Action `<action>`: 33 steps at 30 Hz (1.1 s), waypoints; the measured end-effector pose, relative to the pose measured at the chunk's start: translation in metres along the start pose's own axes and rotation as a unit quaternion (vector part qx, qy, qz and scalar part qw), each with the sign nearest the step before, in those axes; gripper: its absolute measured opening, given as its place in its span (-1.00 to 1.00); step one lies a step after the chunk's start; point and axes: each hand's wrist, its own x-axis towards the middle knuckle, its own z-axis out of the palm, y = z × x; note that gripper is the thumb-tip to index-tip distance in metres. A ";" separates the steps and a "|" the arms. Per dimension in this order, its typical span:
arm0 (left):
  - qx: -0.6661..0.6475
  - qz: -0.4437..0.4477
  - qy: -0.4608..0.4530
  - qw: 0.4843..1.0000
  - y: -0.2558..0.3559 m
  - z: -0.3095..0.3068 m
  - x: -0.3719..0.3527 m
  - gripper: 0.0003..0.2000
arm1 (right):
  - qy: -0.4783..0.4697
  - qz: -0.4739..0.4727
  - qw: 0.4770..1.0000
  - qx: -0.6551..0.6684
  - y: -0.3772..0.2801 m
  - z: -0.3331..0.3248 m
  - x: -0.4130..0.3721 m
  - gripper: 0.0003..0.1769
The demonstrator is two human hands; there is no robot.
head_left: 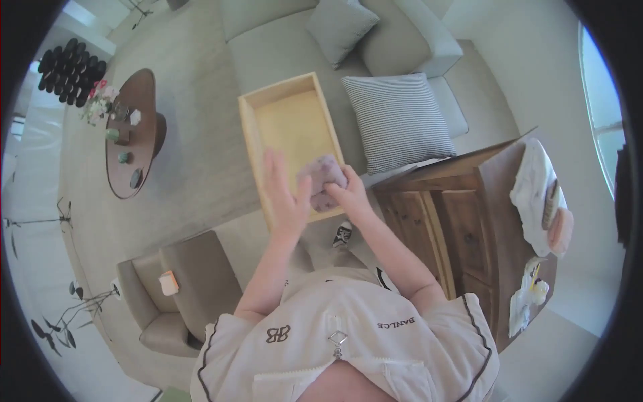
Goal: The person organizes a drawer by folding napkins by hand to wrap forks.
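My right hand (351, 195) is closed on a small folded cloth (321, 172), pale purple-grey with darker marks, thumb pressed on top. Beside the cloth's left edge, my left hand (288, 197) is open, its fingers stretched out away from me and slightly blurred. Both hands are over the near part of a shallow light-wood tray (291, 89) with low walls and a bare bottom. The cloth overlaps the tray's near right corner in this view.
Behind the tray stands a grey sofa (268, 50) with a striped cushion (400, 119) and a plain cushion (341, 28). To my right is a wooden cabinet (469, 231) with a white cloth (532, 191) on top. Left are an armchair (201, 281) and an oval table (144, 100).
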 end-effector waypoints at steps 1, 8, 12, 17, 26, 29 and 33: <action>-0.045 0.029 -0.042 0.998 0.005 0.009 -0.006 -0.37 | -0.010 -0.008 0.999 0.037 -0.008 -0.002 -0.004 -0.75; -0.198 -0.058 -0.079 0.975 0.036 0.007 -0.005 -0.45 | 0.051 -0.095 0.990 0.088 -0.014 -0.045 -0.001 -0.78; -0.403 -0.163 -0.141 0.890 0.023 0.027 0.007 -0.33 | -0.014 -0.082 0.973 0.217 -0.036 -0.023 -0.019 -0.72; -0.595 -0.289 -0.187 0.727 0.040 0.006 0.022 -0.41 | -0.018 -0.075 0.974 0.214 -0.045 -0.012 -0.021 -0.70; -0.629 -0.324 -0.150 0.690 0.043 -0.013 0.029 -0.53 | 0.150 -0.593 0.715 -0.339 -0.078 0.008 -0.031 -0.48; -0.638 -0.349 -0.141 0.672 0.029 -0.012 0.030 -0.58 | 0.096 -0.470 0.845 -0.236 -0.043 0.009 -0.001 -0.42; -0.620 -0.343 -0.101 0.698 0.013 -0.024 0.038 -0.57 | 0.191 -0.385 0.881 -0.196 -0.042 0.000 0.001 -0.52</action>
